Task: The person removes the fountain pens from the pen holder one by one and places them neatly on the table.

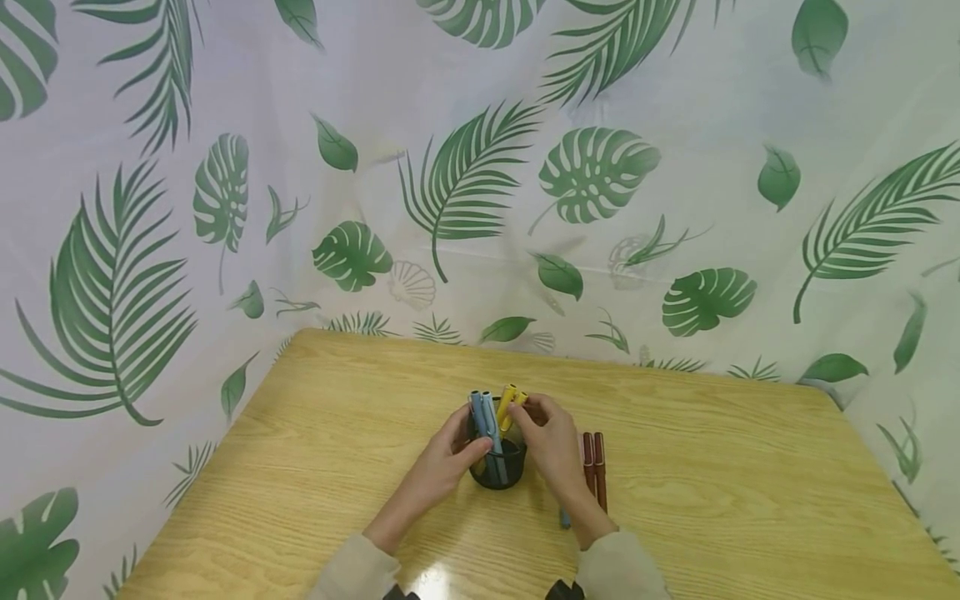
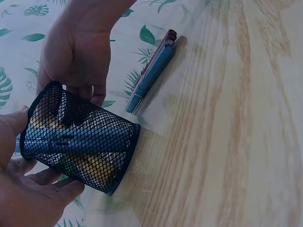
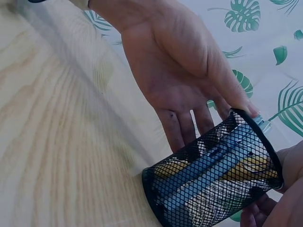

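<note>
A black mesh pen cup [image 1: 498, 476] stands upright on the table, holding two blue pens [image 1: 484, 417] and two yellow pens [image 1: 507, 402]. My left hand [image 1: 438, 463] grips the cup from its left side, with the thumb near the front rim. At the cup's right, my right hand [image 1: 552, 440] pinches a yellow pen at its upper end between thumb and finger. Through the mesh, the blue and yellow barrels show inside the cup [image 3: 213, 175]. Seen from the left wrist, the right hand's lower fingers [image 2: 85, 90] curl beside the cup wall.
Two dark red pens [image 1: 594, 467] lie side by side to the right of the right wrist. Another blue pen [image 1: 565, 518] lies next to them, partly hidden by the right forearm. The wooden table [image 1: 750, 483] meets a leaf-patterned cloth [image 1: 480, 183] at its back and sides.
</note>
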Demonstrator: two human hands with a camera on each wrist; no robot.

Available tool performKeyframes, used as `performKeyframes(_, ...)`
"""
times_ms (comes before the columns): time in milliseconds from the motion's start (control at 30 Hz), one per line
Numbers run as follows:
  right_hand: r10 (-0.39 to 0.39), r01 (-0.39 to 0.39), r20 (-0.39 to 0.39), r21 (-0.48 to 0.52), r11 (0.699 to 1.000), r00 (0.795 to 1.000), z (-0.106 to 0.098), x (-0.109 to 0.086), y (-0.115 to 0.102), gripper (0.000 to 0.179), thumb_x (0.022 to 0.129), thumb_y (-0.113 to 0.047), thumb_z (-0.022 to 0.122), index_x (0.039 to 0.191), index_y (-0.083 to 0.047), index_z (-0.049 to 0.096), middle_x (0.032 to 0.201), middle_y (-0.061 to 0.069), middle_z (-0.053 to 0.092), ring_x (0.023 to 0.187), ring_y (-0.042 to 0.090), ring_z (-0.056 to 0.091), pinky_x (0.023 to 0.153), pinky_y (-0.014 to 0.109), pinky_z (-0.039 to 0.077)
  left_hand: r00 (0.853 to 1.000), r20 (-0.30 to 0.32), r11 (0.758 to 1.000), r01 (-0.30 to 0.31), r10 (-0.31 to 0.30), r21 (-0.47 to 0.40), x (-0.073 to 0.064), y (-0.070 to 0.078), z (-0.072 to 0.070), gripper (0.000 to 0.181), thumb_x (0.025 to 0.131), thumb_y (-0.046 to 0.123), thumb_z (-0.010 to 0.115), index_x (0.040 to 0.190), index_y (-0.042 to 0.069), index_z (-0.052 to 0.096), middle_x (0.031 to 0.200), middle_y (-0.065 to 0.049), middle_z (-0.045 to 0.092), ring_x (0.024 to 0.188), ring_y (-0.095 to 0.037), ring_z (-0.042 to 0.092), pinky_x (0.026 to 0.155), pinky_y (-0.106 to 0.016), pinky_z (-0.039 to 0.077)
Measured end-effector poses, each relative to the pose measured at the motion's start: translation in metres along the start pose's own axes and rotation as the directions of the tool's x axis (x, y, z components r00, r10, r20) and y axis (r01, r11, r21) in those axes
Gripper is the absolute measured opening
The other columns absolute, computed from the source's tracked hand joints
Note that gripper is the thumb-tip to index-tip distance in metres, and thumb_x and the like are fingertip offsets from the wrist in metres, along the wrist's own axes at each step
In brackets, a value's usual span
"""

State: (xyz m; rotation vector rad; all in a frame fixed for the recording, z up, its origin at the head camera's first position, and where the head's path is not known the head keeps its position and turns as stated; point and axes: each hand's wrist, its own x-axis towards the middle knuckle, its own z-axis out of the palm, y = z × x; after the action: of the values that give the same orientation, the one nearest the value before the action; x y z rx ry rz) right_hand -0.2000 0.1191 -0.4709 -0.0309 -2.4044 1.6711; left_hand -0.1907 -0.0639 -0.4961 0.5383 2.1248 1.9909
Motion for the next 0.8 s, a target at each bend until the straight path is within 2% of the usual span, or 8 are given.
performKeyframes(200,0.019,-0.019,-0.011,0.04,0.999,1.0,-0.001,-0.003,-0.001,0.028,0.1,-0.024,0.072,0.118,-0.003,0.073,0.108,0.01,0.074,0.099,0.021,0.067,0.083,0.029,0.054,1.0,0.0,1.0,0.003,-0.003,0.002,0.0,0.0,0.0,0.068,0.108,0.022,0.059,0.164,0.006,0.023,0.156,-0.024,0.043,0.139,-0.039,0.047,0.11,-0.051,0.045)
performKeyframes(367,0.07,-0.068,-0.016,0.092,0.993,0.997,-0.007,-0.008,-0.006,0.026,0.1,-0.025,0.072,0.114,-0.004,0.074,0.106,0.009,0.072,0.095,0.018,0.063,0.075,0.022,0.05,1.0,0.001,1.0,0.012,-0.012,0.007,-0.001,0.001,-0.001,0.069,0.108,0.022,0.059,0.164,0.006,0.023,0.156,-0.026,0.042,0.139,-0.041,0.047,0.108,-0.05,0.047)
performKeyframes(533,0.104,-0.1,-0.019,0.139,0.985,0.994,-0.017,-0.011,-0.009,0.026,0.1,-0.025,0.071,0.116,-0.003,0.073,0.107,0.008,0.071,0.094,0.017,0.061,0.078,0.026,0.052,1.0,-0.001,1.0,0.005,-0.005,0.021,0.001,0.001,-0.001,0.068,0.107,0.02,0.06,0.164,0.005,0.024,0.155,-0.027,0.043,0.139,-0.042,0.046,0.11,-0.053,0.044)
performKeyframes(667,0.084,-0.077,-0.03,0.186,0.98,0.996,-0.026,-0.013,-0.01,0.027,0.103,-0.022,0.068,0.117,0.001,0.07,0.118,0.011,0.07,0.096,0.015,0.062,0.086,0.031,0.055,1.0,-0.005,1.0,0.004,-0.004,0.029,0.001,0.001,-0.001,0.069,0.107,0.021,0.06,0.163,0.003,0.024,0.156,-0.028,0.041,0.142,-0.043,0.044,0.113,-0.055,0.04)
performKeyframes(800,0.065,-0.052,-0.046,0.238,0.97,0.997,-0.034,-0.015,-0.012,0.028,0.103,-0.023,0.067,0.114,0.003,0.069,0.125,0.01,0.069,0.097,0.012,0.063,0.086,0.028,0.055,1.0,-0.004,1.0,0.006,-0.006,0.029,0.001,0.0,-0.001,0.07,0.107,0.022,0.06,0.163,0.002,0.024,0.157,-0.028,0.039,0.143,-0.044,0.041,0.114,-0.056,0.038)
